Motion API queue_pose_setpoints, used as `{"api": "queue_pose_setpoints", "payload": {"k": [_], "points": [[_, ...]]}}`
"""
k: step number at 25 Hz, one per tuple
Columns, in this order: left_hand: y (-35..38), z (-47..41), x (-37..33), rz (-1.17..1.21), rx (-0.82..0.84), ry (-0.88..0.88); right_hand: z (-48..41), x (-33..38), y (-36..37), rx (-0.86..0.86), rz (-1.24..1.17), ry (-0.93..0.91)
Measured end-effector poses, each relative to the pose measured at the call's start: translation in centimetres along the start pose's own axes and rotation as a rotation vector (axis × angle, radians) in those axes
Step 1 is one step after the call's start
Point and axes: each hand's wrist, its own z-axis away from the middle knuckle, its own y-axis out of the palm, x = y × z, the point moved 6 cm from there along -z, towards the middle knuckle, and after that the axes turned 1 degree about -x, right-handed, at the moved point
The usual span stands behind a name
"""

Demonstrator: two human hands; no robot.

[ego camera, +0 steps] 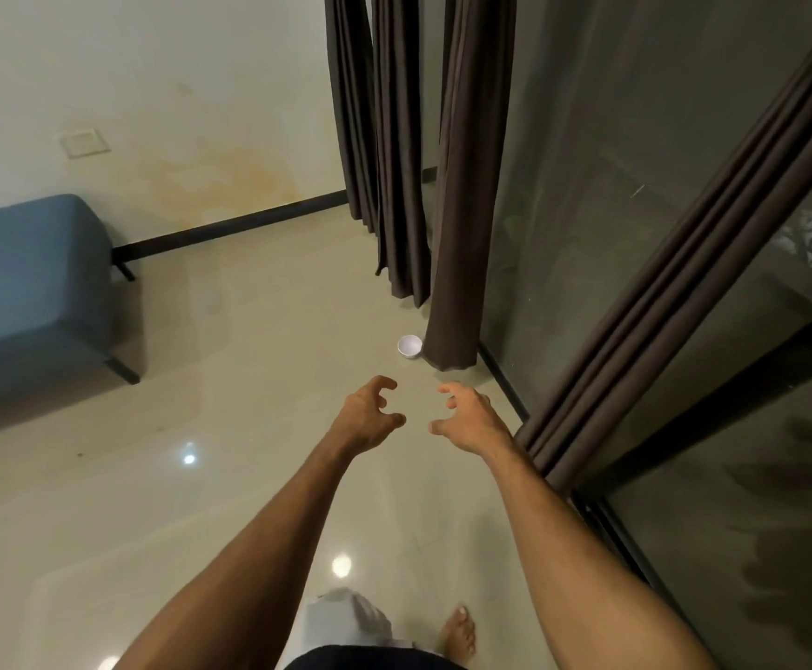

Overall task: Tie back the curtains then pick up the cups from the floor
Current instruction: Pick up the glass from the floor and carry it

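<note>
Hands: left hand [369, 412] and right hand [466, 418] are hovering, fingers spread and half-curled, holding nothing.
Cup: small white round cup [409, 346] is sitting on the floor just beside the dark brown fabric curtain [462, 234].
Next: probably crouching and gripping the rim clear of the fabric.

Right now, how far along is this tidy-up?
The curtains hang bunched in columns, though no tie shows. In hand: nothing; the left hand and right hand reach forward, fingers curled. Left: one cup on the floor, beside a curtain.
</note>
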Motion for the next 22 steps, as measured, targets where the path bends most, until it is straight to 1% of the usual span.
{"api": "queue_pose_setpoints", "payload": {"k": [6,11,15,19,22], "points": [[0.7,-7.6,-1.1,-0.055,0.117,0.024,-6.1,0.0,-1.3,-0.02,-0.045,0.075],[1.7,-15.7,-2.9,-0.163,0.304,0.106,-10.8,-0.9,-2.6,-0.137,-0.115,0.229],[3.2,-20.1,-3.0,-0.185,0.431,0.102,-12.5,-2.2,-2.3,-0.202,-0.148,0.336],[6.0,-22.7,-3.3,-0.199,0.522,0.072,-14.1,-5.1,-1.8,-0.194,-0.192,0.415],[8.7,-24.8,-3.3,-0.21,0.548,0.053,-16.2,-7.8,-1.4,-0.161,-0.223,0.441]]}}
